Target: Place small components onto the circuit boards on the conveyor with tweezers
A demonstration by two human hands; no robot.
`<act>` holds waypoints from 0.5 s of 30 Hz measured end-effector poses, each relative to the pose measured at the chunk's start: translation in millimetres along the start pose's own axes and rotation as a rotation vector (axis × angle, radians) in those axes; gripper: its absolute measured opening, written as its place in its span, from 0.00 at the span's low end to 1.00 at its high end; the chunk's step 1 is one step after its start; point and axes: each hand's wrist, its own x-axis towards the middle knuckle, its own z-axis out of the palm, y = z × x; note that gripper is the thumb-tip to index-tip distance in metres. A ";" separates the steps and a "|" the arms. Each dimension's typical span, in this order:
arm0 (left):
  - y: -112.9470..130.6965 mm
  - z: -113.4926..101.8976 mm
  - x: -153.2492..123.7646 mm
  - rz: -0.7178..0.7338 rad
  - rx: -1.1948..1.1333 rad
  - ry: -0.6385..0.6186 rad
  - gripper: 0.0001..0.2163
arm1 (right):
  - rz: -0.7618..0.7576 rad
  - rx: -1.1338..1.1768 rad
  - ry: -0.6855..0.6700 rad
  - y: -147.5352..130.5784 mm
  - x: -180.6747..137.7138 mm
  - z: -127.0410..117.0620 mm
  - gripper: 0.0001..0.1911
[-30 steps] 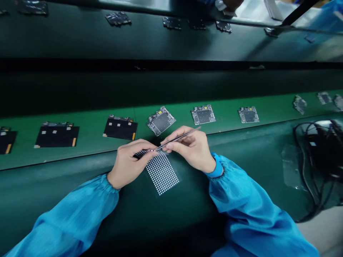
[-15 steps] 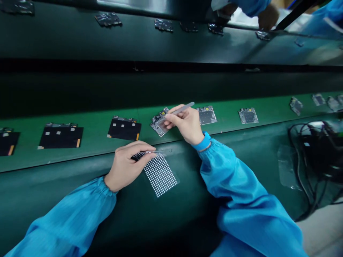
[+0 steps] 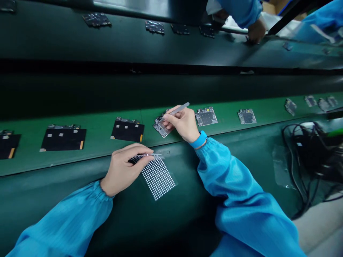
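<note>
My right hand (image 3: 183,123) grips silver tweezers (image 3: 179,109), tips pointing down and left over a circuit board (image 3: 162,130). The fingers partly hide this board, and whether the tips touch it cannot be made out. Lower left, my left hand (image 3: 128,166) pinches the top of a clear sheet covered in rows of small white round stickers (image 3: 158,178). A thin shiny strip (image 3: 154,154) shows at those fingertips; its kind is unclear. Just right of the tweezers' board lies another bare circuit board (image 3: 206,116). Left of it rests a board with a black cover sheet (image 3: 127,130).
More boards lie along the green strip (image 3: 225,130), including a black-covered one (image 3: 63,138) and a bare one (image 3: 247,116). Black cables (image 3: 300,167) and a clear plastic bag (image 3: 282,167) sit right. Across the gap, a co-worker's hand (image 3: 256,31) reaches beside dark wrapped boards (image 3: 154,27).
The view has shifted slightly. My hands keep their grips, the tweezers still over the same board. The far wrapped boards appear further left, and the co-worker's hand has come down over one.
</note>
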 end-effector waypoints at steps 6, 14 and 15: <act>0.7 -0.1 0.3 0.003 -0.002 0.000 0.03 | -0.043 -0.029 0.004 0.3 -4.0 -5.3 0.18; 0.6 -1.3 -0.3 0.006 0.001 0.005 0.03 | -0.112 -0.073 0.047 -1.9 -13.3 -11.7 0.16; 0.3 -1.7 -0.6 0.005 -0.001 0.004 0.02 | -0.110 -0.079 0.047 -2.1 -13.8 -12.9 0.16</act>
